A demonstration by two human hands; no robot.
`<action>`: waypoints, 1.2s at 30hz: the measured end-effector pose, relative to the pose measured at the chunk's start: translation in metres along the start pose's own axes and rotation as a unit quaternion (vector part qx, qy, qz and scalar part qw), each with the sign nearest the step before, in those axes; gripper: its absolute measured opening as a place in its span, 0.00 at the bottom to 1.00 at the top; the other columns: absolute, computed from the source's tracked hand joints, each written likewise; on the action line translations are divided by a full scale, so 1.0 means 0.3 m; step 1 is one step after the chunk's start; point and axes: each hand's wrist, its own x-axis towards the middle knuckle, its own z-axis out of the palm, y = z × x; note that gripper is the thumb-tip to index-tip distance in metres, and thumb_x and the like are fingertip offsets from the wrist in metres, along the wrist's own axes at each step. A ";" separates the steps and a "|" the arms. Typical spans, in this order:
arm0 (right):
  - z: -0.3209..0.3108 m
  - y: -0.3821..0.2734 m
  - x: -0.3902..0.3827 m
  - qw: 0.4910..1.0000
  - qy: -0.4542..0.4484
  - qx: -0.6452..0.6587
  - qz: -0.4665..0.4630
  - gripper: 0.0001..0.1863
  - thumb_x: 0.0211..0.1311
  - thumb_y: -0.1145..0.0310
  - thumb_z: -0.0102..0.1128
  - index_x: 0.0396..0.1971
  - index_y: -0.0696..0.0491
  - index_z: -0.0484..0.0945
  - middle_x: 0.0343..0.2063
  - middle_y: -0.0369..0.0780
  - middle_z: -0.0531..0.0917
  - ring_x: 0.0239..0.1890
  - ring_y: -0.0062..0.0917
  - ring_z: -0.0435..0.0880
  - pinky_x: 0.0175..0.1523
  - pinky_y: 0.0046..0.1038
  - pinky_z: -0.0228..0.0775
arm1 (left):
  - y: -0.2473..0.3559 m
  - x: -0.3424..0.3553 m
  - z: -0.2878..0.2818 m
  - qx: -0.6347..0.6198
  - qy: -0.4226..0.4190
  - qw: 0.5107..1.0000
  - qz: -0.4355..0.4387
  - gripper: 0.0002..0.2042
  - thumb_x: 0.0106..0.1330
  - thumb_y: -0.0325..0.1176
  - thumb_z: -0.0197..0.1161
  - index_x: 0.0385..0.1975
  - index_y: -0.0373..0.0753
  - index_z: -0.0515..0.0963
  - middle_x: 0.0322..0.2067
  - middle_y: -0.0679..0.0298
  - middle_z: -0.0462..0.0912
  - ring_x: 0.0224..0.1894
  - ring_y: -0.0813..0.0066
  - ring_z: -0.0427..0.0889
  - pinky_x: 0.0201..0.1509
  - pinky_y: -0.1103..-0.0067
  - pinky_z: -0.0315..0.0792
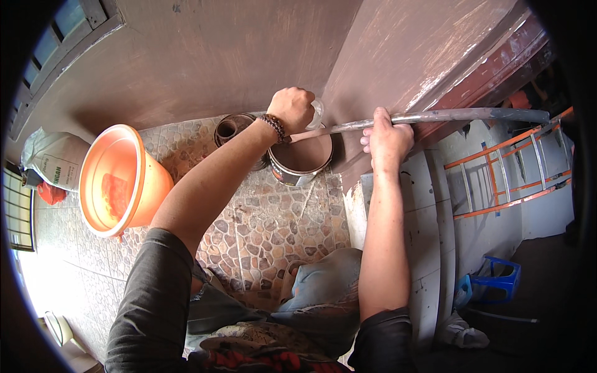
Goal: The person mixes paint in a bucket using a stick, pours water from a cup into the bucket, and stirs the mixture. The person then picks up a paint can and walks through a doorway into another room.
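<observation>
My right hand (388, 140) is closed around a long, paint-smeared grey pole (460, 115). The pole's pinkish-brown end reaches left over the rim of a dark paint bucket (292, 177), which has brown paint (311, 154) inside. Above the bucket, my left hand (291, 109) is a fist with its back toward me and a beaded bracelet at the wrist. A clear plastic cup (318, 114) shows at its right side and appears gripped by it, though the fingers are mostly hidden. Partly behind my left forearm stands a dark round container (231, 129).
An orange tub (134, 186) stands left on the stone-patterned floor (273, 230), beside a white sack (56, 158). Brown walls (236, 50) meet behind the bucket. Right lie a tiled step (416, 230), an orange-railed ladder (507, 168) and a blue stool (500, 280).
</observation>
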 end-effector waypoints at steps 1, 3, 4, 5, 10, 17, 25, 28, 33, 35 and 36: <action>-0.002 -0.001 0.000 1.000 -0.002 0.003 0.003 0.18 0.57 0.64 0.58 0.22 0.67 0.75 0.15 0.44 0.80 0.11 0.24 0.78 0.13 0.24 0.68 | 0.000 0.001 -0.001 0.004 -0.003 1.000 -0.001 0.07 0.52 0.31 0.55 0.23 0.38 0.79 0.27 0.51 0.82 0.34 0.50 0.82 0.41 0.62 0.76; -0.006 -0.005 -0.001 1.000 -0.006 0.008 0.007 0.18 0.59 0.65 0.58 0.28 0.69 0.75 0.16 0.45 0.79 0.11 0.22 0.76 0.12 0.22 0.65 | 0.001 0.001 0.000 0.008 -0.005 1.000 -0.002 0.07 0.52 0.31 0.55 0.23 0.38 0.79 0.27 0.51 0.82 0.34 0.51 0.82 0.41 0.62 0.76; -0.008 -0.006 -0.001 1.000 -0.005 0.006 0.010 0.18 0.59 0.65 0.58 0.28 0.70 0.75 0.16 0.46 0.79 0.11 0.22 0.76 0.12 0.22 0.65 | 0.002 0.000 0.000 0.009 -0.005 1.000 -0.003 0.07 0.52 0.31 0.55 0.24 0.38 0.79 0.28 0.51 0.82 0.34 0.51 0.82 0.41 0.62 0.76; -0.010 -0.008 -0.001 1.000 -0.004 0.004 0.014 0.18 0.59 0.65 0.58 0.27 0.70 0.75 0.16 0.46 0.79 0.11 0.22 0.76 0.12 0.22 0.65 | 0.003 -0.001 0.001 0.011 -0.005 1.000 -0.005 0.07 0.53 0.31 0.55 0.24 0.38 0.79 0.28 0.51 0.83 0.34 0.51 0.82 0.41 0.62 0.76; -0.019 -0.008 0.001 1.000 0.002 0.004 0.008 0.19 0.59 0.64 0.58 0.25 0.70 0.75 0.16 0.46 0.79 0.11 0.23 0.76 0.12 0.22 0.65 | 0.003 -0.001 0.002 0.028 -0.009 1.000 -0.003 0.07 0.52 0.31 0.55 0.24 0.39 0.80 0.28 0.52 0.83 0.34 0.52 0.83 0.40 0.63 0.77; -0.018 -0.006 0.005 1.000 0.004 -0.022 0.009 0.20 0.57 0.61 0.57 0.20 0.66 0.76 0.15 0.44 0.81 0.13 0.25 0.80 0.15 0.25 0.71 | 0.011 0.002 -0.011 0.027 -0.004 1.000 0.012 0.07 0.52 0.31 0.56 0.24 0.39 0.80 0.28 0.53 0.83 0.34 0.52 0.83 0.39 0.63 0.77; -0.013 -0.007 -0.002 1.000 -0.006 0.000 0.009 0.18 0.59 0.64 0.58 0.27 0.68 0.75 0.16 0.45 0.79 0.11 0.22 0.76 0.12 0.22 0.65 | 0.021 0.000 -0.014 0.025 0.005 0.999 0.027 0.06 0.52 0.31 0.56 0.24 0.38 0.80 0.28 0.53 0.82 0.33 0.53 0.83 0.38 0.64 0.77; -0.013 -0.007 -0.004 1.000 -0.006 0.002 0.011 0.17 0.58 0.64 0.58 0.24 0.67 0.75 0.15 0.44 0.79 0.11 0.23 0.76 0.12 0.23 0.66 | 0.022 0.001 -0.011 0.008 0.031 0.999 0.041 0.06 0.53 0.31 0.55 0.21 0.36 0.76 0.25 0.52 0.80 0.31 0.50 0.80 0.37 0.62 0.75; -0.011 -0.004 -0.004 1.000 0.002 -0.001 0.002 0.18 0.56 0.63 0.57 0.19 0.65 0.76 0.13 0.43 0.79 0.11 0.24 0.78 0.13 0.24 0.68 | 0.030 0.008 -0.013 -0.010 0.050 0.997 0.055 0.07 0.53 0.30 0.55 0.18 0.35 0.74 0.24 0.52 0.79 0.29 0.49 0.79 0.36 0.61 0.74; -0.011 -0.002 -0.002 1.000 -0.001 -0.002 0.004 0.18 0.57 0.63 0.57 0.18 0.65 0.76 0.14 0.43 0.80 0.11 0.24 0.78 0.13 0.25 0.68 | 0.036 0.011 -0.017 -0.014 0.055 0.997 0.060 0.07 0.53 0.30 0.55 0.18 0.35 0.73 0.23 0.52 0.79 0.29 0.49 0.79 0.35 0.60 0.74; -0.013 -0.001 -0.001 1.000 -0.002 -0.003 0.003 0.18 0.57 0.63 0.57 0.18 0.65 0.76 0.14 0.43 0.80 0.11 0.24 0.78 0.13 0.25 0.68 | 0.039 0.012 -0.018 -0.002 0.049 0.997 0.058 0.06 0.52 0.31 0.56 0.19 0.36 0.75 0.24 0.52 0.80 0.30 0.50 0.80 0.36 0.61 0.75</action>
